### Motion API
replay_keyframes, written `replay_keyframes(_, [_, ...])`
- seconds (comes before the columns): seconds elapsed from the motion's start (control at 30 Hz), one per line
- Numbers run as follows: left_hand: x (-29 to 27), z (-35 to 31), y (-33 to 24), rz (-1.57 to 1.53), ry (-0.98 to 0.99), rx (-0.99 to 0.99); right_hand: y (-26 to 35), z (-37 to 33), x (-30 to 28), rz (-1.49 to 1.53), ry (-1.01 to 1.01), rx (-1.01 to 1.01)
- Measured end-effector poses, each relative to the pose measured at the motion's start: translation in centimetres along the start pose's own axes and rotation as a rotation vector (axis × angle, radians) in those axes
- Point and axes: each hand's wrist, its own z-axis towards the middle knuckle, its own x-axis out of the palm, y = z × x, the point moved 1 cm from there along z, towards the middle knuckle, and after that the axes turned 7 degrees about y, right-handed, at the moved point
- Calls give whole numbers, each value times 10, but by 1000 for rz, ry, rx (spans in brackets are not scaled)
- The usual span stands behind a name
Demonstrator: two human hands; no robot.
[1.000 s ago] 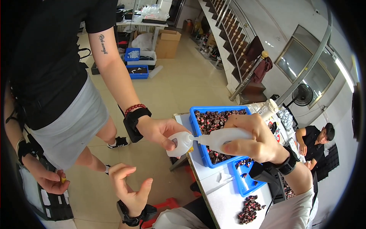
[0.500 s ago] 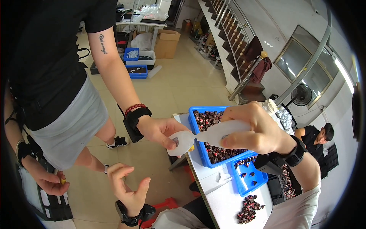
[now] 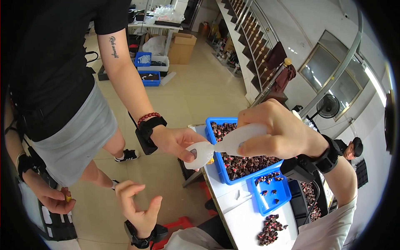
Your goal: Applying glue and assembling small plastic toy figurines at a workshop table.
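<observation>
In my right hand is a white translucent, rounded plastic piece, pinched between thumb and fingers. Its narrow end meets the tip of a similar translucent piece, which a co-worker's hand holds from the left. Whether the tips are joined or only touch, I cannot tell. My left hand hovers below, fingers curved and apart, with nothing in it. The co-worker's other hand holds a small yellow item at the far left.
On the white table stand a large blue tray of small dark-and-red parts and a smaller blue tray. A loose pile of parts lies nearer. Red stools are below; another person is at right.
My right hand has shifted slightly up and left, and its piece tilts more upward away from the other tip. My left hand is almost unmoved. The person at right has shifted.
</observation>
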Motion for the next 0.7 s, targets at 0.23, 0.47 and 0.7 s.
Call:
replay_keyframes(0.23, [-4,-2,1,20,4,5,5,12,-8,-111,72,57])
replay_keyframes(0.47, [-8,-3,2,32,-5,-5,10,22,-9,-204,111,68])
replay_keyframes(0.7, [-8,-3,1,24,-12,-8,19,26,-13,-224,131,113])
